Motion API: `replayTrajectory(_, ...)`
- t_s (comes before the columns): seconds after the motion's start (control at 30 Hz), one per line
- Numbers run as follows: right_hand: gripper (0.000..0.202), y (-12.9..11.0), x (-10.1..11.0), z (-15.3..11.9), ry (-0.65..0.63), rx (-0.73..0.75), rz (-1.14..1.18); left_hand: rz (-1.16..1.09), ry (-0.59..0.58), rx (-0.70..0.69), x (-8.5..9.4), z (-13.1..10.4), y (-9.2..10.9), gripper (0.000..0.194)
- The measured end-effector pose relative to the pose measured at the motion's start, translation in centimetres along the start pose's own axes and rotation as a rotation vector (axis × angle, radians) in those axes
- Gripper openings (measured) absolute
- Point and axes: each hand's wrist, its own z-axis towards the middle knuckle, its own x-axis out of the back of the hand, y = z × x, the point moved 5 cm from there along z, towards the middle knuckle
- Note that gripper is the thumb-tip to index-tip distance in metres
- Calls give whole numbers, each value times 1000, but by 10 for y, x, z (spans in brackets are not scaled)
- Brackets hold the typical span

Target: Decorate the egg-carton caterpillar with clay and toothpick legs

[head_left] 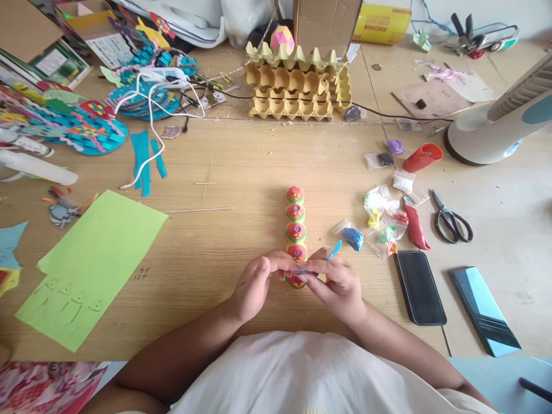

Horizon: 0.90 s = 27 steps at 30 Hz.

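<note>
A column of several round clay-covered pieces (295,232), red on top with green rims and small blue and yellow details, runs away from me across the table. Over its nearest piece my two hands meet. My right hand (338,282) is closed on a slim blue modelling tool (334,250), whose wide end sticks up past the fingers. Beside it, my left hand (254,282) has its index finger stretched to the tool's lower end, with the thumb held apart. The fingers partly hide the nearest piece and the tool's tip.
To the right lie bagged blue clay (352,237), other clay bags (383,224), a red-handled knife (416,225), black scissors (451,221) and two phones (420,287). Green paper (99,259) lies left. Egg cartons (291,107) stand behind; a white appliance (487,135) stands right.
</note>
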Motion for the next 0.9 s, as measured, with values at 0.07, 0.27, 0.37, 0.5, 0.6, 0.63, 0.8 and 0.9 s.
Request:
replayTrajectory(0.07, 31, -1, 1, 0, 6, 13, -19, 20, -14, 1, 1, 0, 0, 67)
replayTrajectory(0.27, 24, -2, 2, 2, 21, 42, -56, 43, -29, -1, 2, -1, 0, 64)
replayTrajectory(0.37, 24, -3, 2, 3, 21, 67, -68, 62, -24, -9, 2, -2, 0, 64)
replayTrajectory(0.5, 23, -4, 2, 4, 2, 71, -98, 185, 14, -74, 5, -2, 3, 55)
replayTrajectory(0.6, 21, -2, 3, 4, 11, 31, -76, 286, 41, -122, 6, -1, 8, 50)
replayTrajectory(0.63, 20, -1, 3, 4, 14, 12, -63, 310, 54, -130, 6, -1, 9, 47)
replayTrajectory(0.8, 15, 3, 1, 2, -10, -43, -35, 429, 88, -196, 3, 1, 21, 18)
replayTrajectory(0.9, 12, 3, 0, 0, -18, -56, -25, 513, 50, -325, -3, 2, 30, 21)
